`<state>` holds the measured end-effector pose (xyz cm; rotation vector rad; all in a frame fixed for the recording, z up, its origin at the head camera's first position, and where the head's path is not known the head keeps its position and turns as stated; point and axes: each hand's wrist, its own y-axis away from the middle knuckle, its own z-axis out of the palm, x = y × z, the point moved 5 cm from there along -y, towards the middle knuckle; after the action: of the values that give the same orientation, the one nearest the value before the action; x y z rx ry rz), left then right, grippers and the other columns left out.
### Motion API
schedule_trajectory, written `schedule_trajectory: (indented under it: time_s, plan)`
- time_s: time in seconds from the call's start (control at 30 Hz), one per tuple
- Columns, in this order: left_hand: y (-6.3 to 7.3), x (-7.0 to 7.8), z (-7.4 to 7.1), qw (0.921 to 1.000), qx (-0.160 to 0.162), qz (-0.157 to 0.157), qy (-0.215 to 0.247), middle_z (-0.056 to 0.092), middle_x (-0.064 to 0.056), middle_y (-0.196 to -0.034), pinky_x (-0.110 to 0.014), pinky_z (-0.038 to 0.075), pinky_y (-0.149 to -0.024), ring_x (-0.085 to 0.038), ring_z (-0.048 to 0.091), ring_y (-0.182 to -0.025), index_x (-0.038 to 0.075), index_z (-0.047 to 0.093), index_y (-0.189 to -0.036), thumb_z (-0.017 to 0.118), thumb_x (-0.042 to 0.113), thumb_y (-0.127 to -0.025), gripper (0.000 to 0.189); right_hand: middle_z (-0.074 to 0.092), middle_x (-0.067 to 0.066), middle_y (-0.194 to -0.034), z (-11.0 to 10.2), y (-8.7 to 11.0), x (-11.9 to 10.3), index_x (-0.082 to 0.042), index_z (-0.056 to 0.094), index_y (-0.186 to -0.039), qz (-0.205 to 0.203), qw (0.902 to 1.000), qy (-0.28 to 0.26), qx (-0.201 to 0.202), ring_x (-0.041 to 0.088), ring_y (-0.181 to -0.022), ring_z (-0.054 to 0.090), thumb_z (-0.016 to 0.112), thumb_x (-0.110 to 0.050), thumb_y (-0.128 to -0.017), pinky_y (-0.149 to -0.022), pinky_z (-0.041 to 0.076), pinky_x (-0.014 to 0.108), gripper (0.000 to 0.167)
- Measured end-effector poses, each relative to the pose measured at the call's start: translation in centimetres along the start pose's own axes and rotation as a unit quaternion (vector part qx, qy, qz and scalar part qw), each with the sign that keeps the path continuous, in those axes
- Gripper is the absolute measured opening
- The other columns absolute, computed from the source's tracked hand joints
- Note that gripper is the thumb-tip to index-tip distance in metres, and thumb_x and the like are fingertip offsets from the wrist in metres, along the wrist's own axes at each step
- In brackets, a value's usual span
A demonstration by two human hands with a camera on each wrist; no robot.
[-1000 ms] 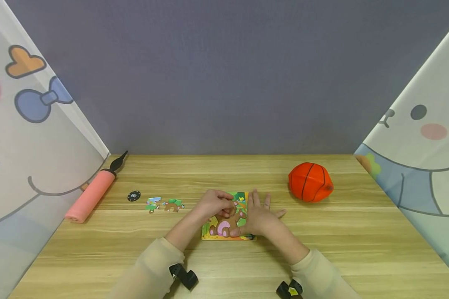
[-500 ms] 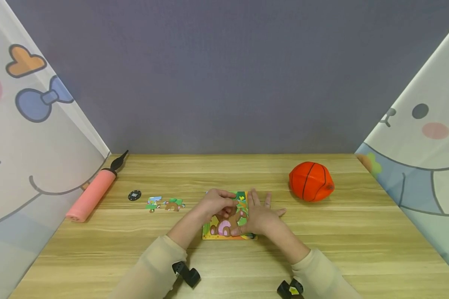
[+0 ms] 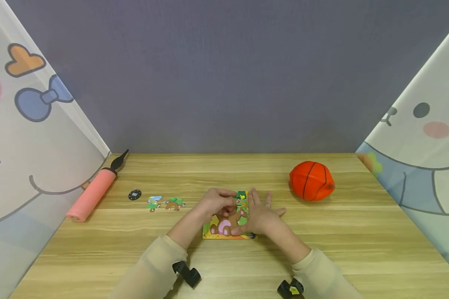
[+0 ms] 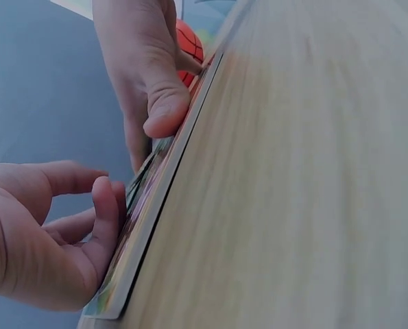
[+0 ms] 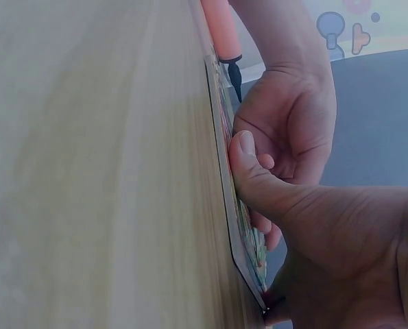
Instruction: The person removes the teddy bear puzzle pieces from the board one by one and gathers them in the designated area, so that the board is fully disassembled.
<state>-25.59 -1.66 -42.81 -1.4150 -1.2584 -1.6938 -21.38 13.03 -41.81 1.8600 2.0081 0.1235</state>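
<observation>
A bear jigsaw puzzle (image 3: 224,227) in a flat tray lies at the middle of the table, partly covered by both hands. My left hand (image 3: 217,202) is over its upper left part with bent fingers. In the left wrist view, its thumb and fingertips (image 4: 106,205) are at the puzzle's surface; whether they pinch a piece is hidden. Part of the puzzle's picture layer (image 5: 258,250) looks raised above the tray in the right wrist view. My right hand (image 3: 262,218) spreads its fingers over the right edge, and its thumb (image 5: 248,161) rests on the puzzle's lower part.
Loose puzzle pieces (image 3: 166,204) lie left of the tray, near a black round chip (image 3: 134,194). A pink hand pump (image 3: 93,193) lies along the left side. A dented orange-red ball (image 3: 312,181) sits at the back right. A grey panel (image 3: 232,79) stands behind the table.
Both hands stay almost where they were on the puzzle. The head view has shifted very slightly; the loose pieces, chip, pump and ball have not moved.
</observation>
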Motion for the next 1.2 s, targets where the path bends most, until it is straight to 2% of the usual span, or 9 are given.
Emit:
schedule_trajectory:
  time_s: [0.23,0.47,0.67,0.83,1.2]
  plan:
    - [-0.1,-0.2,0.09,0.9997,0.019,0.018,0.003,0.071,-0.016,-0.101,-0.019,0.051,-0.052,-0.013,0.064,-0.067,-0.007,0.063,-0.128,0.066,-0.003,-0.093,0.036,0.004,0.012,-0.169,0.08,-0.01,-0.24,-0.004,0.013,-0.162,-0.003,1.0,0.004,-0.001,0.055,-0.147,-0.001,0.079,-0.076,-0.064,-0.089,0.013,0.092,0.138]
    - [-0.32,-0.42,0.43,0.9977,0.046,0.045,-0.022,0.074,-0.013,-0.094,-0.017,0.047,-0.045,-0.01,0.062,-0.056,-0.006,0.063,-0.123,0.071,-0.002,-0.09,0.034,0.005,0.012,-0.169,0.11,0.05,-0.24,-0.004,0.014,-0.162,-0.003,1.0,0.004,0.003,0.056,-0.146,0.0,0.079,-0.076,-0.064,-0.089,0.013,0.092,0.138]
    - [-0.33,-0.39,0.63,0.9968,0.063,0.04,-0.027,0.074,-0.012,-0.09,-0.016,0.044,-0.042,-0.009,0.06,-0.052,-0.003,0.061,-0.127,0.072,-0.004,-0.09,0.039,0.007,0.012,-0.169,0.04,-0.02,-0.17,-0.003,0.015,-0.161,-0.003,1.0,0.002,0.005,0.056,-0.146,0.0,0.08,-0.075,-0.064,-0.089,0.013,0.092,0.137]
    - [-0.35,-0.39,0.57,0.997,0.059,0.043,-0.024,0.074,-0.012,-0.09,-0.016,0.046,-0.042,-0.008,0.061,-0.053,-0.003,0.062,-0.127,0.071,-0.003,-0.091,0.038,0.006,0.012,-0.169,0.01,0.02,-0.18,-0.003,0.015,-0.161,-0.003,1.0,0.001,0.004,0.056,-0.147,0.001,0.079,-0.076,-0.064,-0.089,0.013,0.092,0.137]
    - [-0.19,-0.48,-0.15,0.9978,0.035,0.049,0.028,0.071,-0.016,-0.092,-0.02,0.053,-0.05,-0.012,0.063,-0.059,-0.006,0.057,-0.133,0.069,-0.005,-0.092,0.043,0.003,0.011,-0.169,0.25,-0.03,0.0,-0.005,0.012,-0.162,0.004,0.9999,-0.008,0.004,0.054,-0.147,0.0,0.08,-0.076,-0.063,-0.089,0.012,0.092,0.14]
